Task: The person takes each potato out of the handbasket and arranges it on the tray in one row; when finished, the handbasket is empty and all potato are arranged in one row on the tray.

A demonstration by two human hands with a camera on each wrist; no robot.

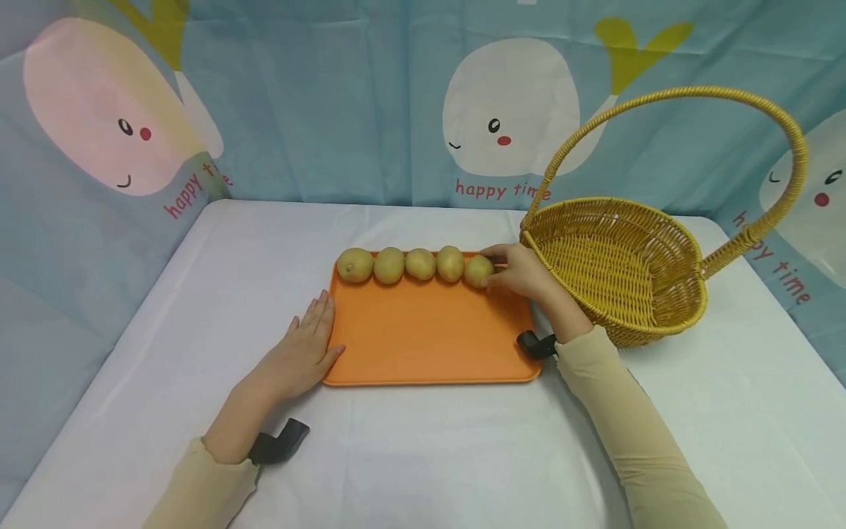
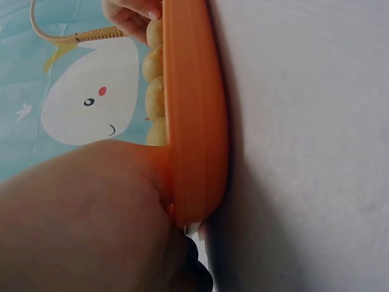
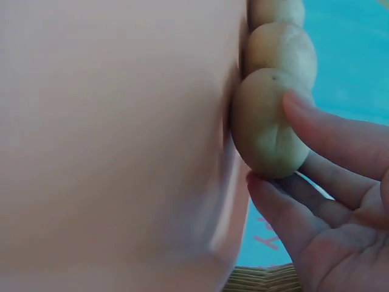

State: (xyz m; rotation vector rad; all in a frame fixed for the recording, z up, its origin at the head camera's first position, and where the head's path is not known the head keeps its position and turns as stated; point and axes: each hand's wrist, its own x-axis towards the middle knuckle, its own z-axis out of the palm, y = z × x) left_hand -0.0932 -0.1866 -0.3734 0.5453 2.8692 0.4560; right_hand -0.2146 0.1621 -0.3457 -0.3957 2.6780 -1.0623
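Several potatoes point(image 1: 389, 266) stand in a row along the far edge of an orange tray point(image 1: 429, 334). My right hand point(image 1: 522, 273) grips the rightmost potato point(image 1: 479, 271). In the right wrist view, the thumb lies across that potato point(image 3: 264, 131) and the other fingers are at its end and far side. My left hand point(image 1: 302, 354) rests against the tray's left edge with its fingers extended. Up close in the left wrist view, the left hand point(image 2: 91, 207) hides part of the tray's corner point(image 2: 194, 121).
A yellow wicker basket point(image 1: 687, 312) with a tall looped handle point(image 1: 720, 92) stands right of the tray, holding nothing. White cloth point(image 1: 423, 448) covers the table. Behind hangs a blue printed curtain point(image 1: 311, 132). Each wrist wears a black device point(image 1: 280, 441).
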